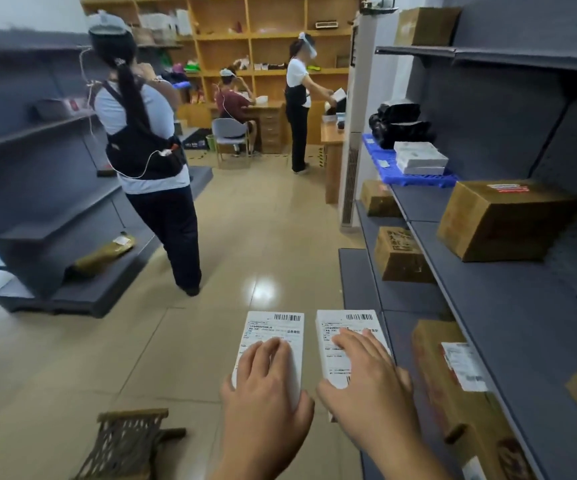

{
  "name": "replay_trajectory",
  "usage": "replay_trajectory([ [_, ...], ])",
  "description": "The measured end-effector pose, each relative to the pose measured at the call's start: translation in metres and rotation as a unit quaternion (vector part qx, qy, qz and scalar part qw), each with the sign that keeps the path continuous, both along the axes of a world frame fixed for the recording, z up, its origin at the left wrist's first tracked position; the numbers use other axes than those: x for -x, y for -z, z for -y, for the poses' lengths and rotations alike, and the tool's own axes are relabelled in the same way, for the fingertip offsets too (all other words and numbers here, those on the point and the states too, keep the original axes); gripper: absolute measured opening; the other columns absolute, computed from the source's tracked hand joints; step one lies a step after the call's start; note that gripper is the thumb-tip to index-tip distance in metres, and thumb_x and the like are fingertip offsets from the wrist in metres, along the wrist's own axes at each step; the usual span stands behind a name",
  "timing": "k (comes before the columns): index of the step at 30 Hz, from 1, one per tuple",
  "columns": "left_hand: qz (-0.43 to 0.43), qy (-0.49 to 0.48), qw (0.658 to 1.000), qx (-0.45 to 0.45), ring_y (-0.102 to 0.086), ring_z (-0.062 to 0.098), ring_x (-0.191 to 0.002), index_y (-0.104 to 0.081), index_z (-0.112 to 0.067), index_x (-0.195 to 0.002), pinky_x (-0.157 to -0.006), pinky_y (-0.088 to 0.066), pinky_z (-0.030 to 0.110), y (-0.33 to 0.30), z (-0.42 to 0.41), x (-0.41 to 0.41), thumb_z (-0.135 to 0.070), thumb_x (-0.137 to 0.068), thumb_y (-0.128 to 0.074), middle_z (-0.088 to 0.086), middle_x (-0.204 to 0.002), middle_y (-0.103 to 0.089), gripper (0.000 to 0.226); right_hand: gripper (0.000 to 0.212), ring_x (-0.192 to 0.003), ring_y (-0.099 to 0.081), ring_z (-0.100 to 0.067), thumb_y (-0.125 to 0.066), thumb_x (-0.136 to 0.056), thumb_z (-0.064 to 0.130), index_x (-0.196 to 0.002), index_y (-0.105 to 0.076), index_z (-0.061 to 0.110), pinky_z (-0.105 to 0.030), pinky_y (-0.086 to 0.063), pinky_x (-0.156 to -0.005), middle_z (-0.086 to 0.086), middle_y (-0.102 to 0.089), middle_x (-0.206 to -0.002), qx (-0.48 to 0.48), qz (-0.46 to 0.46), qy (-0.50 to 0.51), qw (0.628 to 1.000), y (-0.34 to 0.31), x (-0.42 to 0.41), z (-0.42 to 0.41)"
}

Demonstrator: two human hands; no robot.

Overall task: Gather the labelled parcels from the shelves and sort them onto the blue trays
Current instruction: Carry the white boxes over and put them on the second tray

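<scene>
grey shelving [37, 233] fills the left of the frame, with one brown padded parcel [105, 255] on a low shelf at lower left. just right of it a person [148, 143] stands in the aisle, back turned, and two more people work at a desk by wooden shelves [266, 36] at top centre.

low in the centre the left hand [266, 386] lies over a white box [273, 344], fingers curved across its label and the thumb hooked at its near edge, so it holds the box from above. just beside it the right hand [366, 372] rests on a second white box [345, 341] with fingers spread fairly flat; whether the thumb wraps under it i cannot tell. the two boxes sit side by side, labels up, close but not touching, over the tiled floor.

on the right, more grey shelves [522, 306] carry cardboard boxes [501, 220]. a blue tray [415, 174] sits in the upper right, already bearing black bags and grey-white boxes.

the step in hand looks like carrying both boxes to that tray. doing it well likely means keeping each box level with its label up, holding the right one firmly since the flat hand may let it slip, passing clear of the person ahead, and setting the boxes on bare tray space, not on the stack.
</scene>
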State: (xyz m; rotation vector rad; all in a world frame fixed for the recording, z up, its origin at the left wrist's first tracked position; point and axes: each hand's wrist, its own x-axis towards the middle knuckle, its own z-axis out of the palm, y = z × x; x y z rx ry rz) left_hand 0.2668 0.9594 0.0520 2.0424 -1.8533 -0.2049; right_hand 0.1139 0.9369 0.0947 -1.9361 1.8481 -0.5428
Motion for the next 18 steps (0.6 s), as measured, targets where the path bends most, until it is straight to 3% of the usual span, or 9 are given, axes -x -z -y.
replay_trajectory([
  [2,0.008,-0.011,1.0,-0.001,-0.029,0.01,-0.146,-0.043,-0.037,-0.145,-0.099,-0.043,0.048,0.005,0.012,-0.012,-0.061,-0.077,-0.048,-0.02,-0.152,-0.038,0.073,0.072,-0.151,-0.006,0.003,-0.05,-0.073,0.057,-0.144,-0.04,0.044,-0.044,-0.025,-0.117,0.034,-0.026,-0.156,-0.008,0.003,-0.013,1.0,0.0,-0.013,0.013],
  [6,-0.001,-0.024,0.999,0.023,-0.047,0.016,-0.135,-0.056,-0.033,-0.134,-0.087,-0.051,0.051,0.011,0.046,-0.044,-0.059,-0.069,-0.057,-0.014,-0.141,-0.053,0.071,0.079,-0.151,-0.006,0.005,-0.041,-0.066,0.062,-0.143,-0.041,0.045,-0.044,-0.023,-0.116,0.035,-0.025,-0.156,-0.002,0.007,-0.019,1.0,-0.002,-0.045,0.047],
  [10,0.003,-0.025,0.999,0.034,-0.051,0.017,-0.133,-0.057,-0.032,-0.132,-0.084,-0.052,0.053,0.004,0.084,-0.077,-0.058,-0.069,-0.058,-0.014,-0.139,-0.055,0.068,0.079,-0.151,-0.006,0.004,-0.038,-0.065,0.062,-0.142,-0.041,0.045,-0.044,-0.025,-0.116,0.035,-0.026,-0.155,0.02,0.008,-0.02,1.0,-0.01,-0.076,0.081],
  [14,0.013,-0.019,0.999,0.037,-0.039,0.013,-0.142,-0.05,-0.033,-0.138,-0.092,-0.046,0.05,-0.004,0.117,-0.109,-0.056,-0.075,-0.051,-0.016,-0.146,-0.047,0.067,0.065,-0.151,-0.005,0.004,-0.053,-0.078,0.055,-0.141,-0.04,0.045,-0.044,-0.026,-0.115,0.035,-0.025,-0.155,0.025,0.004,-0.016,1.0,-0.013,-0.103,0.112],
  [18,0.015,-0.013,0.999,0.035,-0.029,0.011,-0.147,-0.045,-0.034,-0.143,-0.099,-0.041,0.048,-0.006,0.142,-0.127,-0.056,-0.08,-0.045,-0.018,-0.152,-0.04,0.067,0.063,-0.151,-0.003,0.004,-0.055,-0.082,0.053,-0.142,-0.038,0.046,-0.044,-0.024,-0.116,0.035,-0.023,-0.157,0.025,-0.006,-0.011,1.0,-0.009,-0.117,0.134],
])
